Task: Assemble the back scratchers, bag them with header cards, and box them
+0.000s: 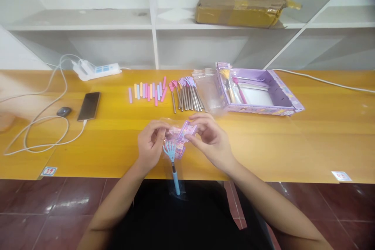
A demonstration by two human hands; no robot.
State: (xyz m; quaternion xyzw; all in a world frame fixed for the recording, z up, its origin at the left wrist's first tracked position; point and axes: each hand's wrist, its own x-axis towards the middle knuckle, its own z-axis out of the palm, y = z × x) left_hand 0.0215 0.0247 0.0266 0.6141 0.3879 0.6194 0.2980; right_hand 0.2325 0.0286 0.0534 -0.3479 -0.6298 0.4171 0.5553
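Observation:
A blue back scratcher (175,177) with a hand-shaped head hangs at the table's front edge inside a clear plastic bag (182,187). My left hand (150,142) pinches the top of that bag between thumb and fingers. Between thumb and fingers, my right hand (212,142) grips a purple printed card (186,131) at the bag's mouth. More pink and purple printing shows just below the card, behind the scratcher's head. Whether the card is partly inside the bag I cannot tell.
Coloured handle sleeves (149,91) and metal-rod scratchers (189,93) lie beyond my hands. Clear bags (208,90) lie beside a purple display box (278,86) holding packed scratchers. Left are a phone (89,106), a mouse (64,111), cables and a power strip (99,71). A taped carton (240,9) sits on the shelf.

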